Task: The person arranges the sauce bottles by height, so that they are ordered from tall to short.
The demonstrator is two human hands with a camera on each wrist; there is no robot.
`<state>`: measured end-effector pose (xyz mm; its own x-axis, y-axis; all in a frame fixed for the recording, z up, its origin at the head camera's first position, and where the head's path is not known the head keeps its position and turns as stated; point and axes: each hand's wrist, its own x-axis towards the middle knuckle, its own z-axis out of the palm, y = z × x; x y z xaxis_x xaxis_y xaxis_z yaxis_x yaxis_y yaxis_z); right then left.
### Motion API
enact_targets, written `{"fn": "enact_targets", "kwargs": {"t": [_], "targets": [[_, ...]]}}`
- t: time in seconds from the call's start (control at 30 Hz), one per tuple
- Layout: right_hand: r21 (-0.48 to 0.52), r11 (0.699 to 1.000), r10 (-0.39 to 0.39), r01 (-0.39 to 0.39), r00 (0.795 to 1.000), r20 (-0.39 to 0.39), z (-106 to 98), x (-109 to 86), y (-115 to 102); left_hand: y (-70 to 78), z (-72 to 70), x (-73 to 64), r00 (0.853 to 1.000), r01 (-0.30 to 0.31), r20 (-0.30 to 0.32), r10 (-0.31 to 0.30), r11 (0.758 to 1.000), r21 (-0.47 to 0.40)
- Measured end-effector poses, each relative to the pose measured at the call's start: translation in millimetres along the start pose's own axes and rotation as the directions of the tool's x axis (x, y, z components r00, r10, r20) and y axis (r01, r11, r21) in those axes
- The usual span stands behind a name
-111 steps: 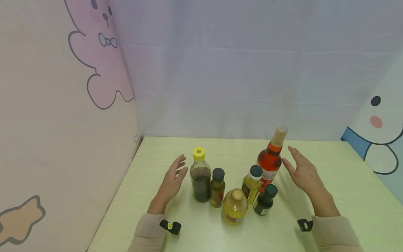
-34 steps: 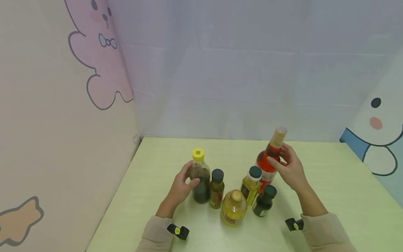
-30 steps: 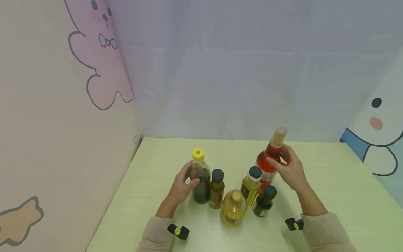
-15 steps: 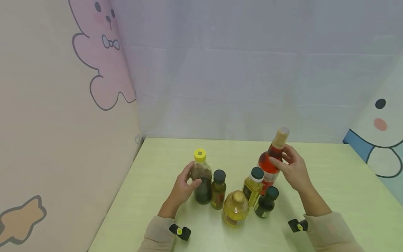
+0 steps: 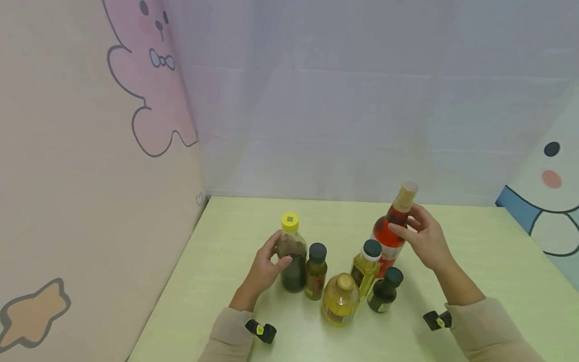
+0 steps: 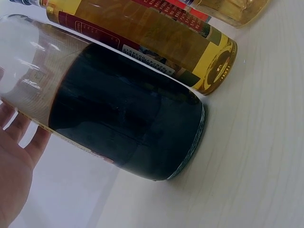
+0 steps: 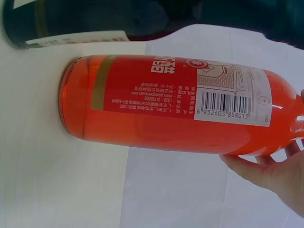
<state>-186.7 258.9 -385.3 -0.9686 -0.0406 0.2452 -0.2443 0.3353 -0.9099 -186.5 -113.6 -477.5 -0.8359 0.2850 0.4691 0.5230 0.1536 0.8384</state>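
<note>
My left hand (image 5: 264, 269) holds the upper body of an upright, yellow-capped bottle of dark liquid (image 5: 295, 274), thumb across its front and fingers round its far side. In the left wrist view, the dark bottle (image 6: 128, 114) stands on the table, fingertips (image 6: 38, 142) against its side. My right hand (image 5: 427, 244) grips a taller bottle of red vinegar (image 5: 389, 236) at the shoulder below its neck, thumb in front. The right wrist view shows the vinegar bottle (image 7: 161, 128) with its base on the table and its printed red-and-white label facing that camera.
Between the hands stand a slim black-capped bottle (image 5: 315, 276), a round gold-capped bottle (image 5: 340, 306), a yellow bottle with a dark green cap (image 5: 363, 274) and a small dark bottle (image 5: 381, 296). A pale cloth (image 5: 316, 125) hangs behind the table (image 5: 226, 221).
Earlier both hands hovered with spread fingers beside the two outer bottles; since then they have moved inward and taken hold of them. Over the last second only the head view has shifted slightly.
</note>
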Motion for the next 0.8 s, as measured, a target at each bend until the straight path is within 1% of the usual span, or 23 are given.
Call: {"fn": "enact_targets", "kwargs": {"t": [0.33, 0.47, 0.63, 0.8], "targets": [[0.002, 1.0, 0.026, -0.026, 0.999, 0.022, -1, 6.5, -1, 3.6, -0.1, -0.4, 1.0, 0.001, 0.0, -0.001, 1.0, 0.0], [-0.007, 1.0, 0.019, -0.019, 1.0, 0.025, 0, 8.7, -1, 3.4, -0.1, -0.4, 1.0, -0.004, 0.002, 0.004, 1.0, -0.007], [-0.012, 1.0, 0.0, 0.0, 0.999, 0.033, 1, 12.7, -1, 4.1, -0.5, -0.7, 1.0, 0.012, 0.005, -0.012, 1.0, -0.002], [-0.001, 1.0, 0.007, -0.007, 0.999, 0.046, 2, 17.1, -2, 3.6, -0.3, -0.5, 1.0, 0.014, 0.003, -0.014, 1.0, 0.002]]}}
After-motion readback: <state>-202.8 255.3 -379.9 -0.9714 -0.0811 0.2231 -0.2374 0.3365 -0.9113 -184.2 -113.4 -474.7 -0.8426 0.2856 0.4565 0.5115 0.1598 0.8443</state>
